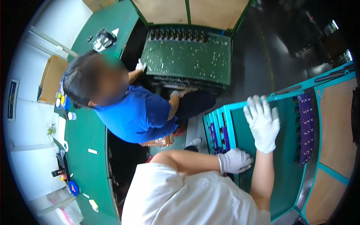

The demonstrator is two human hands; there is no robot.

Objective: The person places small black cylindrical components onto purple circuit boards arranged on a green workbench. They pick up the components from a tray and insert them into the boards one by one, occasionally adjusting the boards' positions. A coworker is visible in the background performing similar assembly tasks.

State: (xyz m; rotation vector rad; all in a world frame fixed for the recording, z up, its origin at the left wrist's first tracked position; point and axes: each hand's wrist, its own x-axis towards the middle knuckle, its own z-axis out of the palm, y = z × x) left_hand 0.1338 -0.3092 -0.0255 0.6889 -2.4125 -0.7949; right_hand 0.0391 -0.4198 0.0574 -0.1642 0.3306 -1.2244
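Observation:
My left hand [235,161], in a white glove, is closed, its fingers curled over the teal rail [229,129] at the side of a cart. The rail passes beneath the glove. Above the cart's green shelf [283,182], my right hand [263,125] is raised in another white glove, fingers stretched out and slightly apart, holding nothing. A purple strip with small light marks [306,129] lies along the shelf's right side, a row of dark parts beside it. Shorter purple strips [214,138] with dark parts sit on the cart's left side.
At my left a co-worker in a blue shirt [131,112] stands by a second green cart [187,56] bearing a row of dark parts [178,35]. A long green bench [88,135] runs along the left wall. Wooden panels [337,127] stand at the right.

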